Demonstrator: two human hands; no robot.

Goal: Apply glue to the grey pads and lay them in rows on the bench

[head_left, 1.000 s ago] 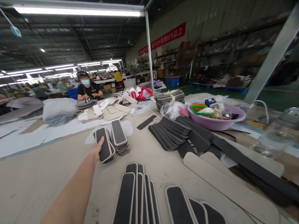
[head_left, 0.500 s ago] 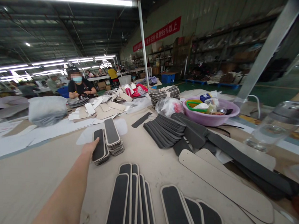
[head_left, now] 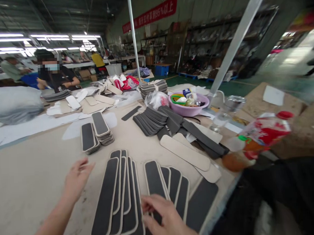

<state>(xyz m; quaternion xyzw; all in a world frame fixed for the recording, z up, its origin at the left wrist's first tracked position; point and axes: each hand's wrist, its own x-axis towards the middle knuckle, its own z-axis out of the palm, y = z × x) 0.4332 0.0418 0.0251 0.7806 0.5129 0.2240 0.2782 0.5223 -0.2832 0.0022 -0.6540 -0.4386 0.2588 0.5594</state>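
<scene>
left hand (head_left: 76,177) spread, empty, over bare tabletop (head_left: 26,178); right hand (head_left: 165,217) flat, unclenched, on strips (head_left: 153,176) near its edge.

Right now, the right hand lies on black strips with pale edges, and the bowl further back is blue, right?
Not quite: the head view shows the bowl is purple, not blue. The right hand does lie on the black strips with pale edges, and the bowl stands further back.
</scene>
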